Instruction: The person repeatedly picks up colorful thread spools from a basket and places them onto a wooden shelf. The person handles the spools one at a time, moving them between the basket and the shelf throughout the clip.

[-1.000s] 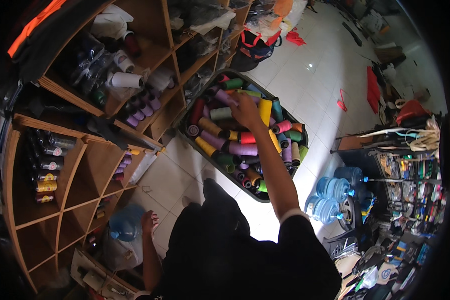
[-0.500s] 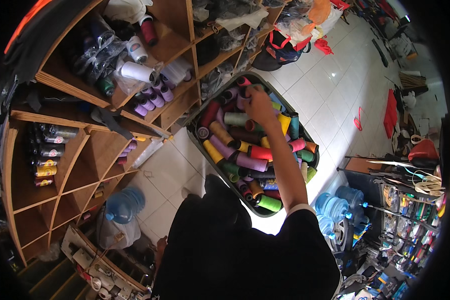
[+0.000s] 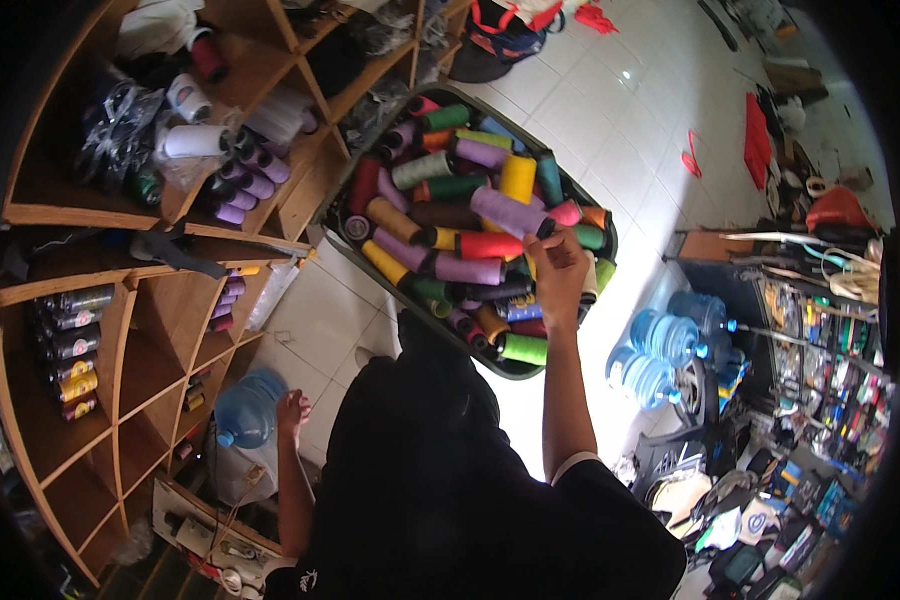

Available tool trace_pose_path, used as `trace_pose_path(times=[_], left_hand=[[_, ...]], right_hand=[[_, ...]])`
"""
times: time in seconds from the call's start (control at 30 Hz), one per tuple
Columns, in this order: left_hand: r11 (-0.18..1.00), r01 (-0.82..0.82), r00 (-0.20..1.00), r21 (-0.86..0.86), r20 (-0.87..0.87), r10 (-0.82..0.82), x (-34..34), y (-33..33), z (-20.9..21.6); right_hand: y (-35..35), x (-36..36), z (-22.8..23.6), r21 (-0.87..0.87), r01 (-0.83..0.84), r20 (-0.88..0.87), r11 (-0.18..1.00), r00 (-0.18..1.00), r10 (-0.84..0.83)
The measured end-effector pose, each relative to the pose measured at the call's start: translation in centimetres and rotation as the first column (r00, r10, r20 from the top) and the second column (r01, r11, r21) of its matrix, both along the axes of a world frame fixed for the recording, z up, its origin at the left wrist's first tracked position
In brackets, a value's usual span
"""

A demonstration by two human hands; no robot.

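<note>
My right hand [image 3: 560,268] grips one end of a purple thread spool [image 3: 508,211], its fingers at the dark end. The spool is tilted above a dark-rimmed tub [image 3: 516,372] heaped with thread spools. Among them lie a yellow spool [image 3: 517,178], a red spool [image 3: 488,245], a bright green spool [image 3: 523,347] and several more purple ones. Low on my left side, my left hand [image 3: 292,412] hangs with its fingers loosely bent and nothing seen in it. A blue water jug [image 3: 245,412] is the nearest thing to it.
Wooden shelves [image 3: 120,378] on the left hold purple, white and dark spools. Several blue water jugs [image 3: 665,335] stand to the right of the tub. A crowded rack [image 3: 820,340] is at the far right, and white tiles [image 3: 590,125] cover the floor.
My right hand has drawn back from the tub's far side toward me and now holds up the purple spool. My left hand has come further into view beside the blue jug.
</note>
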State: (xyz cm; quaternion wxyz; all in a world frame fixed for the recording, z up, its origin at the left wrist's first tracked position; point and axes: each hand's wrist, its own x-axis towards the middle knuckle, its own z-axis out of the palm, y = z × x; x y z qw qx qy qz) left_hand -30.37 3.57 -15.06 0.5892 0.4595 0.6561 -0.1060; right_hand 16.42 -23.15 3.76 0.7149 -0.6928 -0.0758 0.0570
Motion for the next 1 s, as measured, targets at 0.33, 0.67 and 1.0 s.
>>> trace_pose_path(times=[0.33, 0.67, 1.0], left_hand=[[0.859, 0.422, 0.856, 0.291, 0.185, -0.483, 9.6, 2.0, 1.6], [0.761, 0.566, 0.782, 0.317, 0.084, -0.617, 9.6, 0.9, 2.5], [0.851, 0.461, 0.857, 0.254, 0.123, -0.501, 7.6, 0.0, 2.0]], right_hand=[[-4.7, -13.0, -6.3, -0.295, -0.229, -0.125, 0.928, 0.972, 0.200], [-6.0, -12.6, -8.8, -0.703, -0.114, 0.182, 0.702, 0.925, 0.332], [-4.6, -12.5, -5.4, -0.615, -0.089, 0.024, 0.784, 0.991, 0.131]])
